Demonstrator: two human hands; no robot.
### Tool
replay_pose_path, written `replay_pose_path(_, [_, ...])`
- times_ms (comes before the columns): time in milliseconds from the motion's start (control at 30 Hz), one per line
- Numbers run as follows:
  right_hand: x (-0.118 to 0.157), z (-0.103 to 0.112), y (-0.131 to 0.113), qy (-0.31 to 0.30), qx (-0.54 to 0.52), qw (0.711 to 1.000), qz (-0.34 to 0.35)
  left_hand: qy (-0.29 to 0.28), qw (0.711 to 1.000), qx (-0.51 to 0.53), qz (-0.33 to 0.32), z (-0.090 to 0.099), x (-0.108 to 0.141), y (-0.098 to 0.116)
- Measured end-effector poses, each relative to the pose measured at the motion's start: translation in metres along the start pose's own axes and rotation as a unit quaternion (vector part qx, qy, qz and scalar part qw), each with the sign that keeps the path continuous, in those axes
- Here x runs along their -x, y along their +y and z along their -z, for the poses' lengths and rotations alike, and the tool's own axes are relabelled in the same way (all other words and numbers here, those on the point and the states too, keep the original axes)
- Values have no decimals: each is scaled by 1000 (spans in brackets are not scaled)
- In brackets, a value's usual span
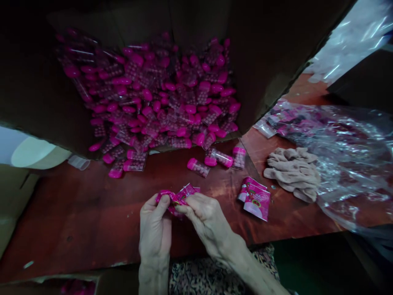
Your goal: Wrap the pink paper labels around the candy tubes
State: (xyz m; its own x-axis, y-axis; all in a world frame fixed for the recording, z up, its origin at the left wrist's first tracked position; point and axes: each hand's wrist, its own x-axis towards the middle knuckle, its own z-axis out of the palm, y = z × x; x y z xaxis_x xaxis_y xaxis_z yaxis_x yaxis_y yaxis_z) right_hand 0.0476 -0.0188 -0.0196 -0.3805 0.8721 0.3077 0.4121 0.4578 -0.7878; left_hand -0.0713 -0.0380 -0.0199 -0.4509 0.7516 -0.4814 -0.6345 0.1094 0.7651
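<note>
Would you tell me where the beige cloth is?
The beige cloth lies at right in the head view, between the pink sachets and the clear plastic bag.

A packing workshop: tubes (pixel 147 110) heaped in a carton (pixel 270 61).

The left hand (pixel 155 229) and right hand (pixel 208 217) are covering most of the pink sachets (pixel 184 194) between them, hiding how many there are. The print on the stacked sachets (pixel 256 198) is blurring beyond reading. A cardboard box wall (pixel 270 61) is hiding part of the heap of pink-capped tubes (pixel 153 98) and of a white bowl (pixel 33 153). The right edge is cutting off a crinkled plastic bag (pixel 346 155), while the bottom edge is cropping some patterned cloth (pixel 215 274) and blurred pink items (pixel 76 287)
</note>
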Motion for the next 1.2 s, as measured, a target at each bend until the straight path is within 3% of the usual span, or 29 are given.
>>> replay_pose_path(100, [-14,5,21,30,87,996,-21,13,999,41,-6,1,-5,-1])
replay_pose_path(200, [-26,-1,48,93,247,960,-94,19,996,83,10,1,-9,-2])
replay_pose_path(333, [-27,-10,69,105,257,954,-115,32,990,132,24,1,-13,-1])
replay_pose_path(533, [-4,-3,41,110,166,973,-116,65,983,171,30,-3,-18,4])
replay_pose_path(667, [14,-6,10,184,60,978,-82,73,981,176,23,-8,-19,2])
replay_pose_path(767, [21,-14,-1,236,77,968,-24,69,981,175,39,-12,-18,-2])
replay_pose_path(1000, [23,-21,1,253,108,961,9,45,981,178,63,-22,-9,-11])
replay_pose_path(1200, [28,-20,10,226,76,971,22,21,994,110,13,-18,-13,-20])
